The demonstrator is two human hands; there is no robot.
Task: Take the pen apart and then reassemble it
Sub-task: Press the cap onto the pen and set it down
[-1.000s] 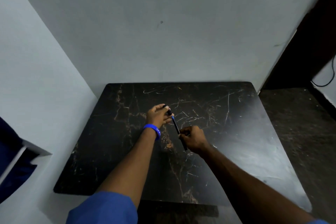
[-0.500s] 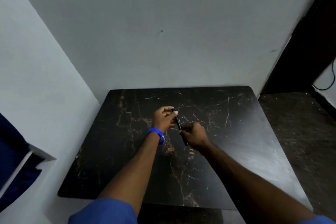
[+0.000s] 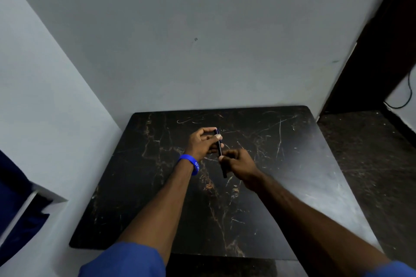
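While both forearms reached over the black marble-patterned table (image 3: 292, 186), the right hand (image 3: 239, 162) clenched the lower end of the slim dark pen (image 3: 219, 148), and the left hand (image 3: 202, 143) pinched its upper end, above the table's far-central area.

— What is worn on the arms?

— Blue sleeves are seen at the bottom edge: the left sleeve (image 3: 122, 261) is cut short above the elbow, and only a corner of the right sleeve (image 3: 391, 269) is shown. Both forearms are left bare.

— Is anything carried at the wrists?

— A blue wristband (image 3: 191, 164) is worn on the left wrist; white lettering is printed on it, too small to be read.
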